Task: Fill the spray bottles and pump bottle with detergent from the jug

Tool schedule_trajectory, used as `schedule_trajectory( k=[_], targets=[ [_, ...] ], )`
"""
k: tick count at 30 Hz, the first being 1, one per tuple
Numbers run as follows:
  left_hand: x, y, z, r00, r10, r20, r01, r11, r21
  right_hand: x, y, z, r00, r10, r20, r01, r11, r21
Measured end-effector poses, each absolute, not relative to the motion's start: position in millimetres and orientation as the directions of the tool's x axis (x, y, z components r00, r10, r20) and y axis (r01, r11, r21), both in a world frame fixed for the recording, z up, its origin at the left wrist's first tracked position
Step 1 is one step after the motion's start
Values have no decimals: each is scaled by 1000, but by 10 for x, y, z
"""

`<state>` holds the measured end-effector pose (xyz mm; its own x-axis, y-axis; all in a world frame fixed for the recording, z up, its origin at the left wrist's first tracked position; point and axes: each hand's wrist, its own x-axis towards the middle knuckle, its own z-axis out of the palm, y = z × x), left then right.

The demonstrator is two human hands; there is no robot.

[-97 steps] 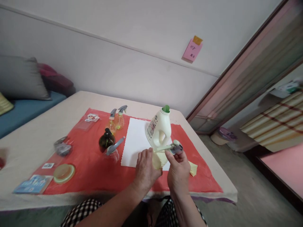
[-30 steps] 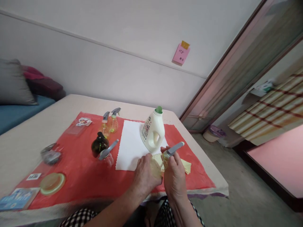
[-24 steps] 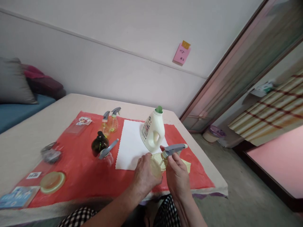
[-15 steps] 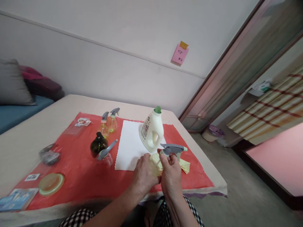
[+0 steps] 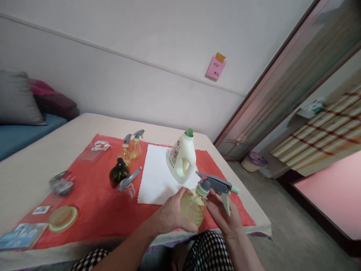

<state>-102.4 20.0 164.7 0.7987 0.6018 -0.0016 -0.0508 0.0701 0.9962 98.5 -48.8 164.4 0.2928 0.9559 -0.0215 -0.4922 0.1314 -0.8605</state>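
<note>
My left hand (image 5: 176, 212) is wrapped round the body of a clear spray bottle (image 5: 194, 208) filled with pale yellowish liquid, tilted to the right. Its grey trigger head with a pale green trigger sits on the bottle's neck. Close behind the trigger, my right hand (image 5: 227, 218) is half opened, fingers extended and the palm turned up; whether its fingertips touch the neck I cannot tell. Just beyond stands a cream detergent jug (image 5: 182, 156) with a green spout, on a white scalloped sheet (image 5: 153, 180).
A red cloth (image 5: 98, 192) covers much of the table. Leftward stand two small spray bottles (image 5: 135, 146), a dark pump bottle (image 5: 119, 174) and a clear bottle with a grey head (image 5: 128, 190). A round lid (image 5: 62, 218), plastic wrapping (image 5: 62, 184) and a blue packet (image 5: 22, 235) lie further left.
The grey trigger head, held by my right hand over the bottle with its tube inside, now sits on the neck. My right hand has loosened from it, and the bottle is raised nearer.
</note>
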Motion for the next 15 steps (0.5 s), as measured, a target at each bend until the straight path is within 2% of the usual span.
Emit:
schedule_trajectory(
  k=[4, 8, 10, 12, 15],
  targets=[
    [-1025, 186, 1608, 946, 318, 56, -166, 331, 929, 980, -496, 1963, 145, 989, -14, -509, 62, -859],
    [-989, 164, 1573, 989, 118, 91, -137, 475, 869, 824, -526, 2224, -28, 999, -25, -400, -34, -916],
    [-989, 164, 1566, 990, 115, 83, -128, 474, 871, 784, -533, 2251, -34, 999, 22, -339, 10, -941],
    [-996, 165, 1558, 982, 178, 59, -132, 429, 894, 770, -528, 2209, 29, 997, 69, -297, 74, -952],
    [-986, 148, 1536, 916, 401, -15, -79, 216, 973, 736, -509, 2069, 217, 973, 76, -271, 135, -953]
  ],
)
